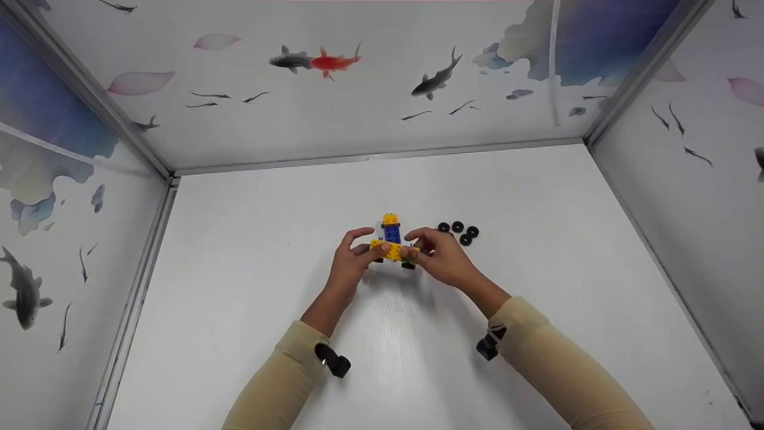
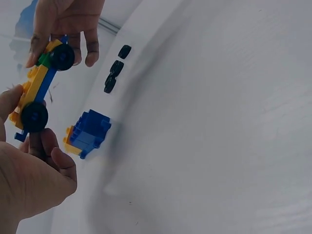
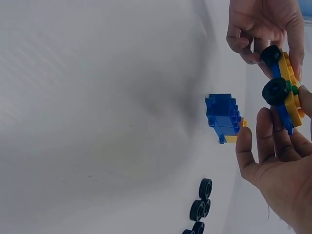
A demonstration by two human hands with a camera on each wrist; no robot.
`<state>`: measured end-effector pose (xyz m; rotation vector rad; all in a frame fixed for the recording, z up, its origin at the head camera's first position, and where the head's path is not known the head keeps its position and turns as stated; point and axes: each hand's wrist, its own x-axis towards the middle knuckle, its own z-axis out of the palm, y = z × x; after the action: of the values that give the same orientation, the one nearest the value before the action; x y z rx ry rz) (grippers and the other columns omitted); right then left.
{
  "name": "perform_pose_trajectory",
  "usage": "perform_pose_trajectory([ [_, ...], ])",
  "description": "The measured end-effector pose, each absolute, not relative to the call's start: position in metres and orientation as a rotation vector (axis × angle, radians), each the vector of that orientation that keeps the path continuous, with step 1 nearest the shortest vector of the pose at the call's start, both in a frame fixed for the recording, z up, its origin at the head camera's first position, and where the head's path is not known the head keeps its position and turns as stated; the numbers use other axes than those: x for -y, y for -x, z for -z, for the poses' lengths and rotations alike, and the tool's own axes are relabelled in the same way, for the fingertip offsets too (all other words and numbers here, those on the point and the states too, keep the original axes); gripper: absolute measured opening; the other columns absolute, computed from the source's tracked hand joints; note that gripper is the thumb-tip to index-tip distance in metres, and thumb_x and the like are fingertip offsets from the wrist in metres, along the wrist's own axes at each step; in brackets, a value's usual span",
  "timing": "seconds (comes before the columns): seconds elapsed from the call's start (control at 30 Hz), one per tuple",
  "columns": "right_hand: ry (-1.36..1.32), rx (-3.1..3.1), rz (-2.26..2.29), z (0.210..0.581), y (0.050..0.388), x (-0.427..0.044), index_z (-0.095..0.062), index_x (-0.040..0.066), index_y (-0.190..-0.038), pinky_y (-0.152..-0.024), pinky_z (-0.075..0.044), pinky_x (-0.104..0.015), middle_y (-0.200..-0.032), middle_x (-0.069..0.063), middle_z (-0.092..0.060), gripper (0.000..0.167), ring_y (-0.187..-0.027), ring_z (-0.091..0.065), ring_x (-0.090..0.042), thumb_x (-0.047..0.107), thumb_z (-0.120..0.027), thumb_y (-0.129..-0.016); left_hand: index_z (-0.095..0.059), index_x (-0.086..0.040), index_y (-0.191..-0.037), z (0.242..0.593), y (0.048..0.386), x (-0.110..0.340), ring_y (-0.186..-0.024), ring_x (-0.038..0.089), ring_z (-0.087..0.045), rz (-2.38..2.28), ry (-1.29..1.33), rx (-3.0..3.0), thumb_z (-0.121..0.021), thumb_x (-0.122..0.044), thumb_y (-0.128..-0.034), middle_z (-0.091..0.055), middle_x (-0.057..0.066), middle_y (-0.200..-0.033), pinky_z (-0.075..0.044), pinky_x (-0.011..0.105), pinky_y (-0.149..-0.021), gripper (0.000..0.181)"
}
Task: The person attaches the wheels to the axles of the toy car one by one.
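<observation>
Both hands hold a yellow and blue toy-brick car part (image 1: 392,251) just above the table, one at each end. My left hand (image 1: 347,264) pinches its left end, the thumb on the yellow top. At the other end my right hand (image 1: 446,260) pinches it, near a green brick (image 3: 294,89). Two black wheels (image 2: 62,57) sit on the side of the part that faces me. Past it, a second block build (image 2: 92,130), blue with yellow bricks, stands on the table, partly hidden by the hands in the head view.
Several loose black wheels (image 1: 457,226) lie in a cluster on the white table (image 1: 239,239), right of the block build. White panels (image 1: 370,119) with fish and petal prints enclose the table at the back and sides.
</observation>
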<state>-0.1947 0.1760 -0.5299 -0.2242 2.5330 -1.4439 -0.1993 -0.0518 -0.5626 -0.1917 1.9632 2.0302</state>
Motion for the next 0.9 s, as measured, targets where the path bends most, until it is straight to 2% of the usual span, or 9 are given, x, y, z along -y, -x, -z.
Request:
perform_pose_trajectory([
  [0.23, 0.276, -2.485, 1.469, 0.532, 0.191, -0.177, -0.073, 0.004, -0.136, -0.072, -0.052, -0.031, -0.102, -0.009, -0.076, 0.041, -0.086, -0.066, -0.019, 0.03, -0.079, -0.105, -0.053, -0.015, -0.156, 0.563, 0.201, 0.05, -0.116, 0.026, -0.074, -2.061, 0.206, -1.935, -0.084, -0.034, -0.0997, -0.075, 0.017, -0.14, -0.048, 0.051, -0.109, 0.067],
  [0.4, 0.31, -2.466, 1.484, 0.534, 0.188, -0.176, -0.072, 0.008, -0.136, -0.072, -0.055, -0.031, -0.099, -0.008, -0.078, 0.038, -0.085, -0.069, -0.018, 0.028, -0.079, -0.105, -0.052, -0.016, -0.157, 0.563, 0.201, 0.046, -0.12, 0.03, -0.069, -2.077, 0.204, -1.921, -0.083, -0.039, -0.101, -0.077, 0.013, -0.135, -0.049, 0.049, -0.106, 0.068],
  [0.53, 0.331, -2.455, 1.488, 0.535, 0.186, -0.174, -0.067, 0.005, -0.142, -0.074, -0.057, -0.031, -0.098, -0.006, -0.08, 0.046, -0.084, -0.072, -0.016, 0.027, -0.081, -0.103, -0.053, -0.019, -0.157, 0.563, 0.202, 0.042, -0.115, 0.031, -0.063, -2.094, 0.228, -1.892, -0.083, -0.04, -0.1009, -0.077, 0.009, -0.125, -0.049, 0.042, -0.1, 0.067],
  [0.63, 0.334, -2.424, 1.521, 0.535, 0.185, -0.172, -0.059, 0.003, -0.148, -0.075, -0.059, -0.031, -0.097, -0.006, -0.082, 0.057, -0.084, -0.076, -0.017, 0.024, -0.084, -0.101, -0.054, -0.021, -0.155, 0.562, 0.202, 0.039, -0.111, 0.027, -0.062, -2.102, 0.254, -1.86, -0.083, -0.041, -0.1002, -0.077, 0.009, -0.125, -0.049, 0.042, -0.099, 0.065],
  [0.77, 0.313, -2.38, 1.553, 0.535, 0.183, -0.169, -0.049, 0.005, -0.152, -0.076, -0.059, -0.031, -0.093, -0.005, -0.082, 0.07, -0.082, -0.075, -0.018, 0.027, -0.088, -0.098, -0.054, -0.025, -0.152, 0.561, 0.202, 0.037, -0.111, 0.024, -0.067, -2.096, 0.262, -1.8, -0.082, -0.045, -0.1004, -0.075, 0.011, -0.136, -0.052, 0.043, -0.102, 0.062],
  [0.9, 0.308, -2.378, 1.543, 0.533, 0.181, -0.166, -0.045, 0.011, -0.153, -0.076, -0.055, -0.032, -0.089, -0.003, -0.079, 0.075, -0.079, -0.068, -0.018, 0.031, -0.09, -0.096, -0.052, -0.025, -0.154, 0.56, 0.202, 0.035, -0.11, 0.024, -0.072, -2.077, 0.243, -1.776, -0.081, -0.048, -0.1006, -0.071, 0.012, -0.144, -0.059, 0.039, -0.099, 0.065],
])
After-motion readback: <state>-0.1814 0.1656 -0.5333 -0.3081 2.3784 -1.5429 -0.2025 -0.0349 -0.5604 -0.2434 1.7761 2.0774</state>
